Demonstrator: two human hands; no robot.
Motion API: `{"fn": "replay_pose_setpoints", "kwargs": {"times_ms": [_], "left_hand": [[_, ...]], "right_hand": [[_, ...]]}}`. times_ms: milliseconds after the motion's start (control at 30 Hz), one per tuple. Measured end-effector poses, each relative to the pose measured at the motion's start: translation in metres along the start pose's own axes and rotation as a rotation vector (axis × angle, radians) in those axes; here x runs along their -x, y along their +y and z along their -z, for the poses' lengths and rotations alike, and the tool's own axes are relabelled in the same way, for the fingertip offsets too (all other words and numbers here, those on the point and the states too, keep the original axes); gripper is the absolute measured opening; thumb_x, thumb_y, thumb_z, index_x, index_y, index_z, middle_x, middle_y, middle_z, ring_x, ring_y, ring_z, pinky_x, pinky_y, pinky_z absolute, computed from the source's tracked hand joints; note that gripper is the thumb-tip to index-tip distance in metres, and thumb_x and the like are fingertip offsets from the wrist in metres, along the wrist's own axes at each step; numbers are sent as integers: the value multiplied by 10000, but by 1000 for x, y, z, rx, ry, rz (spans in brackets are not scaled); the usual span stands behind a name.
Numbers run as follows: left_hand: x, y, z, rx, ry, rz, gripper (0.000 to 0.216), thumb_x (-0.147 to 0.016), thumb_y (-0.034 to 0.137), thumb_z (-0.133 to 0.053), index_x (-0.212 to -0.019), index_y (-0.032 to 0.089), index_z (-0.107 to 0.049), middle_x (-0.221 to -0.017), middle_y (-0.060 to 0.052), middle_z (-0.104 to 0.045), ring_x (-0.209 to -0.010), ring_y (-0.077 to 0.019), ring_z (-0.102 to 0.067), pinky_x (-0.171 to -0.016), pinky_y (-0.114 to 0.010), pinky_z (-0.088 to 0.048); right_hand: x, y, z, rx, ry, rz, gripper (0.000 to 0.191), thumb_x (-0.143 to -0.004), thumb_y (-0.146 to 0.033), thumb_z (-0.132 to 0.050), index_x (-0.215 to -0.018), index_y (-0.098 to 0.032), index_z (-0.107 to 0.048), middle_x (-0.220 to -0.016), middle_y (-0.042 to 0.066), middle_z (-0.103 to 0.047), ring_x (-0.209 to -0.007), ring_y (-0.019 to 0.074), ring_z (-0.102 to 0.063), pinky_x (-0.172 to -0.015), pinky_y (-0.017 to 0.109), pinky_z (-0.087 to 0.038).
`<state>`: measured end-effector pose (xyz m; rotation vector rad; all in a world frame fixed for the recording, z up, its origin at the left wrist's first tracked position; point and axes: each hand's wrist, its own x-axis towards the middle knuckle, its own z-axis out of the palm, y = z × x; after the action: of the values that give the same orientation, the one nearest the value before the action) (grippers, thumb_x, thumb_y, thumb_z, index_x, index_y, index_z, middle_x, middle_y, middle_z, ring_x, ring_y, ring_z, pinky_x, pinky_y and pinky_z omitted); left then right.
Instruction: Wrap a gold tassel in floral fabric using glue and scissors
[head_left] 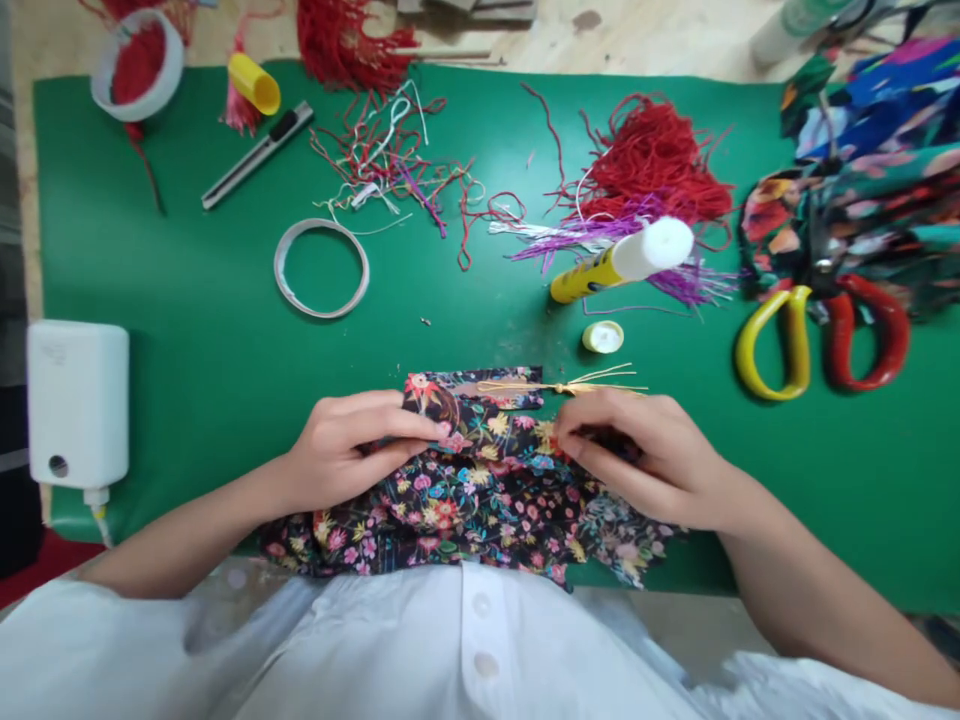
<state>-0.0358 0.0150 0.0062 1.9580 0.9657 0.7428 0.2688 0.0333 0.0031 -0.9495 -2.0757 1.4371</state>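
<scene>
Both hands [352,450] [645,455] pinching floral fabric [480,490]

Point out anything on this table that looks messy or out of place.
Cut thread scraps lie strewn over the green mat. The glue stick lies on its side across purple threads, with a small round cap loose beside it. The floral fabric, pinched by the left hand and right hand, shows nothing odd.

Craft workshop: tabletop [675,50] carried a green cutting mat [187,350], red thread bundles [652,165], scissors [825,340], glue stick [622,262], utility knife [259,155], floral fabric scraps [862,200].
</scene>
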Motion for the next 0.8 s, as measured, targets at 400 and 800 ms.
{"fn": "replay_pose_setpoints", "kwargs": {"times_ms": [400,800], "left_hand": [[14,12,-10,-266,91,95,641,-891,153,-664,-1488,313,-491,-1041,5,-799,-866,-108,-761,-868,-164,-604],[27,16,-17,-236,-62,159,695,-970,148,-519,-1607,244,-259,-1247,-34,-743,-1153,-148,-705,-1071,-220,-532]], "right_hand": [[4,5,8,-19,-124,118,237,-868,-36,-518,-1014,-196,-615,-816,41,-674,-726,134,-642,-656,235,-500],[8,-2,5,198,204,-84,332,-882,9,-492,-1001,-279,-609,-912,47,-676,-795,193,-684,-658,320,-533]]}}
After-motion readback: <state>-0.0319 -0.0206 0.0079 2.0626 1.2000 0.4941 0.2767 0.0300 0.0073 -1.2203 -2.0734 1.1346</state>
